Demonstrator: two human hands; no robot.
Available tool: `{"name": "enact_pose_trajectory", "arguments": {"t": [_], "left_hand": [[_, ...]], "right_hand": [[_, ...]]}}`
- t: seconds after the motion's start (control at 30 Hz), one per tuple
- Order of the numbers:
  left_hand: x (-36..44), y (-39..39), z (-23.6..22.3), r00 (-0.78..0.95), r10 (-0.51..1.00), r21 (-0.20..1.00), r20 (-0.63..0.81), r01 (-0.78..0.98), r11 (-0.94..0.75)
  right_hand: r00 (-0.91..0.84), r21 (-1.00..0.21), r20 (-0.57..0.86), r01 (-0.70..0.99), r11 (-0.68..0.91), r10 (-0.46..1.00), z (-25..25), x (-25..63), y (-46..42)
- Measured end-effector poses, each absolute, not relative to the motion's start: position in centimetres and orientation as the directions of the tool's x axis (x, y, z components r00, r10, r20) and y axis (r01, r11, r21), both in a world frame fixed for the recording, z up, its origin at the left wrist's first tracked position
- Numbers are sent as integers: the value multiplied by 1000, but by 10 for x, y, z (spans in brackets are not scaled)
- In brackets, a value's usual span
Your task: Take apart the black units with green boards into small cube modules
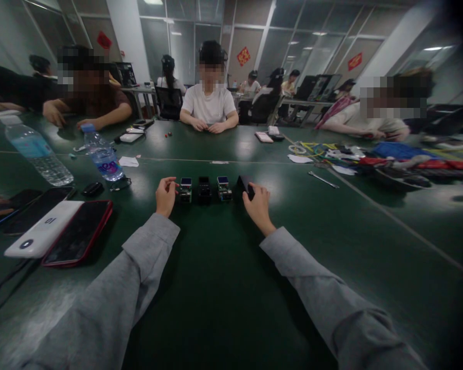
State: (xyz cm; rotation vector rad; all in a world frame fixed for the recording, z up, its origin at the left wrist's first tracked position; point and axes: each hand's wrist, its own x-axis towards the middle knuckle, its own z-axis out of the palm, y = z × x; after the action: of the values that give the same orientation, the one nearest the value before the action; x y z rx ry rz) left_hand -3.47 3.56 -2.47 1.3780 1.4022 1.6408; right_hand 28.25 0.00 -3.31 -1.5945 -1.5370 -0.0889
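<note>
In a row before me stand a small circuit board with a screen point(185, 190), a black housing point(204, 189) and a second circuit board with a screen point(224, 188). My left hand point(165, 198) rests on the table just left of the first board, its fingers loosely bent and apart, with nothing seen in them. At the row's right end my right hand point(259, 205) grips a black box-like shell point(245, 186), tilted against the table. The fingers partly cover that shell.
On the left lie a red-edged phone point(79, 234), a white power bank point(42, 231) and two water bottles point(36, 149). A wrench point(323, 179) and a heap of cables point(370, 159) are on the right. Several people sit around the green table point(224, 288).
</note>
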Motion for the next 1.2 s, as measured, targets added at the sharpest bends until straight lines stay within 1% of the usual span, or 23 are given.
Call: {"name": "enact_pose_trajectory", "arguments": {"t": [0.07,0.17,0.23,0.27,0.37,0.43,0.57,0.73,0.83,0.97,1.07,1.1,1.17,1.2], "left_hand": [[-35,35,-24,-304,893,940,330,191,-282],[-35,34,-24,-304,897,943,322,188,-274],[-35,34,-24,-307,898,945,316,187,-269],[-35,34,-24,-309,898,945,315,188,-267],[-35,34,-23,-307,897,944,319,186,-272],[-34,34,-23,-306,896,944,321,182,-276],[-33,32,-21,-312,898,948,312,168,-271],[-32,30,-18,-305,902,950,306,156,-270],[-32,29,-17,-308,900,950,308,147,-275],[-32,29,-18,-307,902,951,304,145,-271],[-33,28,-18,-300,907,954,295,145,-263],[-33,28,-19,-292,910,954,293,148,-260],[-33,28,-19,-272,917,954,290,158,-255],[-33,28,-19,-262,920,953,290,163,-254]], "right_hand": [[261,-598,577,780,183,774,-34,284,1],[341,-721,501,673,165,795,-34,288,3],[372,-763,455,631,139,809,-34,291,4],[378,-763,446,635,123,811,-34,292,5],[381,-714,453,697,72,806,-33,293,5],[389,-698,471,713,65,791,-32,293,5],[351,-676,533,724,139,770,-31,288,1],[268,-654,529,733,186,805,-29,283,-2],[199,-586,559,782,213,805,-26,281,-5],[90,-486,518,849,207,851,-18,286,-33],[-30,-427,468,868,256,883,-16,318,-78],[-39,-416,452,874,249,891,-15,337,-97],[21,-407,415,898,165,909,-13,388,-136],[97,-404,420,910,90,903,-11,416,-154]]}}
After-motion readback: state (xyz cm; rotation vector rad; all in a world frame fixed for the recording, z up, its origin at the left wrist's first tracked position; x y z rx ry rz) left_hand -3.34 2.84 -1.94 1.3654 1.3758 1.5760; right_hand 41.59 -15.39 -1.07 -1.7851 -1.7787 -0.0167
